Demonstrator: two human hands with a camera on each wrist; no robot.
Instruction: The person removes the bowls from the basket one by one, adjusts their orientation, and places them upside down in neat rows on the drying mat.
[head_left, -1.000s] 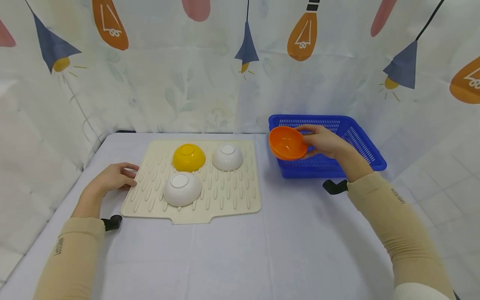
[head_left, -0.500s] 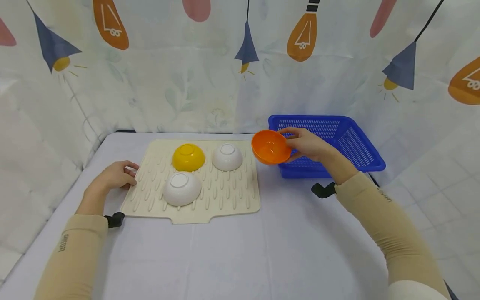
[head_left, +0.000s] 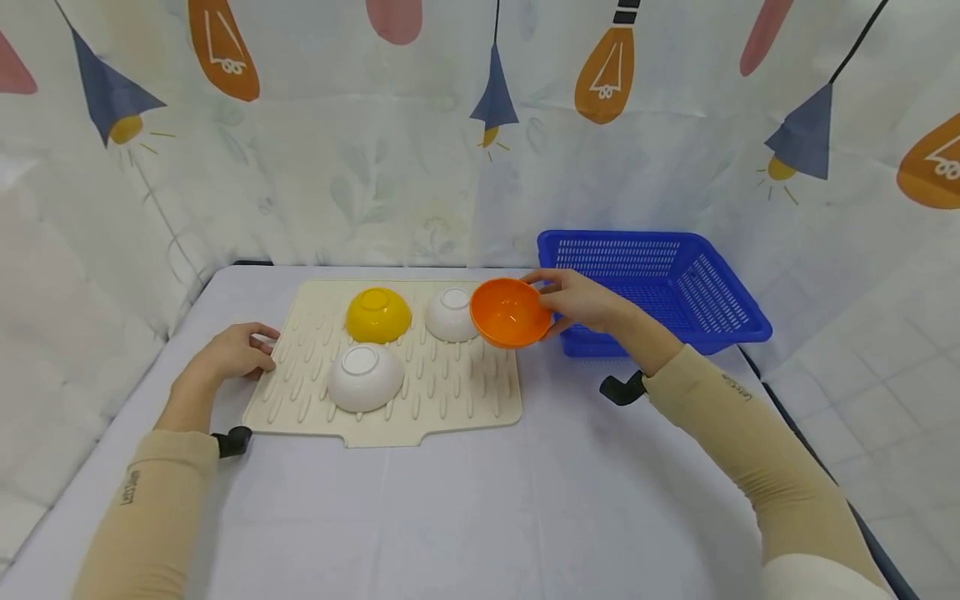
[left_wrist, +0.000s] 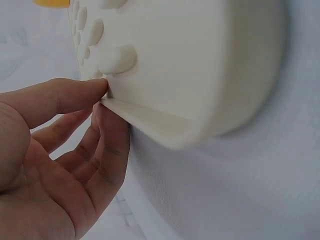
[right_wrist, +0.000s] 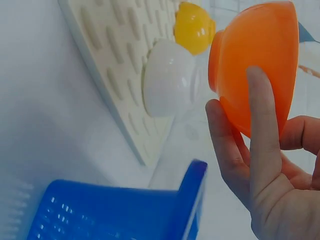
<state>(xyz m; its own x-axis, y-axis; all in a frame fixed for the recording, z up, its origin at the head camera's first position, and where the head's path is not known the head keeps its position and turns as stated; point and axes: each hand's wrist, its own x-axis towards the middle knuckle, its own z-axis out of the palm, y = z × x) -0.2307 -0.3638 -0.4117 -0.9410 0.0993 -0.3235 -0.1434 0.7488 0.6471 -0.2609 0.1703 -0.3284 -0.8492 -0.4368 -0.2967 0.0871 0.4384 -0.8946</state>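
Observation:
An orange bowl (head_left: 510,313) is held up by its side in my right hand (head_left: 588,304), above the right edge of a cream drying mat (head_left: 442,408). In the right wrist view the orange bowl (right_wrist: 260,55) is tilted, its base towards the mat. My left hand (head_left: 234,352) pinches the mat's left edge between thumb and fingers, plain in the left wrist view. Upside down on the mat are a yellow bowl (head_left: 378,315), a white bowl (head_left: 365,379) nearer the front, and another white bowl (head_left: 450,315), partly hidden behind the orange one.
A blue plastic basket (head_left: 720,292) with slotted walls stands at the back right, behind my right forearm. The table (head_left: 450,517) has a white cloth. A printed curtain (head_left: 420,183) hangs along the table's far edge.
My right hand has carried the orange bowl leftward and a little nearer, from over the basket to over the mat's right edge. The left hand keeps its place on the mat.

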